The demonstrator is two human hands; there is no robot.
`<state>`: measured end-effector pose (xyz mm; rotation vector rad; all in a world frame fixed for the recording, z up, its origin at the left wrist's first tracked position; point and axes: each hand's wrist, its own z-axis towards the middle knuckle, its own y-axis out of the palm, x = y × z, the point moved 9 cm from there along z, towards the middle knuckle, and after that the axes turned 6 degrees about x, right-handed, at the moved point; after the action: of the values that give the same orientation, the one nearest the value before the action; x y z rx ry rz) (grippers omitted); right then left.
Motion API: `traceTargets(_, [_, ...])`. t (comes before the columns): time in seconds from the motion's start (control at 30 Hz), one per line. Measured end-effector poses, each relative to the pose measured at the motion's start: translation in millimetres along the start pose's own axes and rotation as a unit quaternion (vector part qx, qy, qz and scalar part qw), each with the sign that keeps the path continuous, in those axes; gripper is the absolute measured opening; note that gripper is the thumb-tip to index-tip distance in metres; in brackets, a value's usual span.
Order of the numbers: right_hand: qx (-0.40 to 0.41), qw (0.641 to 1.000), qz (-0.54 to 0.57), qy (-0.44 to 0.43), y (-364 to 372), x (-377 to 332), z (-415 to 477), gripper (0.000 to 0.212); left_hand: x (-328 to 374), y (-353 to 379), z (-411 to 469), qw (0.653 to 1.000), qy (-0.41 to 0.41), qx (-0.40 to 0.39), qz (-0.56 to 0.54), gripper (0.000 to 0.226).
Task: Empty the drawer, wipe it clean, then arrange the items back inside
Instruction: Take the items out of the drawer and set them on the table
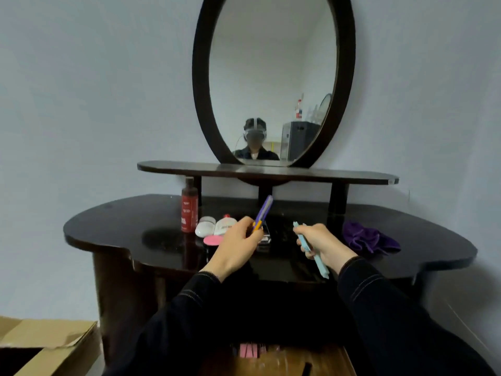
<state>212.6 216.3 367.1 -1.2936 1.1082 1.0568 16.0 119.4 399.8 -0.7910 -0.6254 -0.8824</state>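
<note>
Left hand (pixel 238 245) is covering the lower end of the purple-and-yellow tool (pixel 263 211) (cutter or pen, cannot tell). Right hand (pixel 322 245) is hiding the blue pen (pixel 322 268) at mid-length. Below the fingers, sleeves (pixel 379 308) are masking the drawer (pixel 311 359), which the bottom edge is cutting off. A pink item (pixel 248 350) inside is showing only as a blur.

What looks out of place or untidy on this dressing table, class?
Nothing looks spilled or broken. The purple cloth lies crumpled on the right of the tabletop; small toiletries sit bunched beside the upright red bottle. Left hand holds a purple tool, right hand a blue pen.
</note>
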Motion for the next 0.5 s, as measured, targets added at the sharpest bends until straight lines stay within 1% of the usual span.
traceTargets(0.07, [0.009, 1.000, -0.020, 0.006, 4.0, 2.0, 18.2, 0.019, -13.8, 9.0, 2.4, 0.998, -0.040, -0.042, -0.022, 0.026])
traceTargets(0.1, [0.018, 0.999, -0.036, -0.003, 6.1, 1.2, 23.5, 0.022, -18.0, 9.7, 2.5, 0.997, -0.052, -0.046, -0.028, 0.029])
traceTargets(0.17, [0.028, 0.998, -0.042, -0.027, 12.2, -3.2, 27.1, 0.029, -24.8, 9.4, 3.6, 0.994, -0.080, -0.044, -0.062, 0.026])
traceTargets(0.2, [0.025, 0.999, -0.021, -0.035, 15.5, -4.0, 28.2, 0.037, -28.5, 9.2, 4.3, 0.990, -0.101, -0.041, -0.088, 0.023])
traceTargets(0.27, [0.017, 0.998, 0.040, -0.040, 18.2, -3.3, 28.5, 0.062, -33.1, 8.5, 4.7, 0.983, -0.132, -0.039, -0.121, 0.019])
traceTargets(0.3, [0.015, 0.997, 0.053, -0.045, 17.7, -3.1, 27.1, 0.070, -34.0, 8.4, 4.5, 0.982, -0.136, -0.039, -0.128, 0.018])
traceTargets(0.33, [0.014, 0.997, 0.048, -0.055, 16.2, -3.6, 25.6, 0.074, -34.5, 8.7, 4.3, 0.981, -0.137, -0.040, -0.133, 0.016])
traceTargets(0.43, [0.015, 0.993, -0.050, -0.107, 14.2, -7.4, 17.6, 0.076, -35.5, 8.0, 3.9, 0.979, -0.140, -0.036, -0.141, 0.011])
traceTargets(0.5, [0.024, 0.986, -0.106, -0.129, 11.7, -6.2, 11.3, 0.069, -36.3, 7.7, 3.7, 0.978, -0.144, -0.033, -0.149, 0.011])
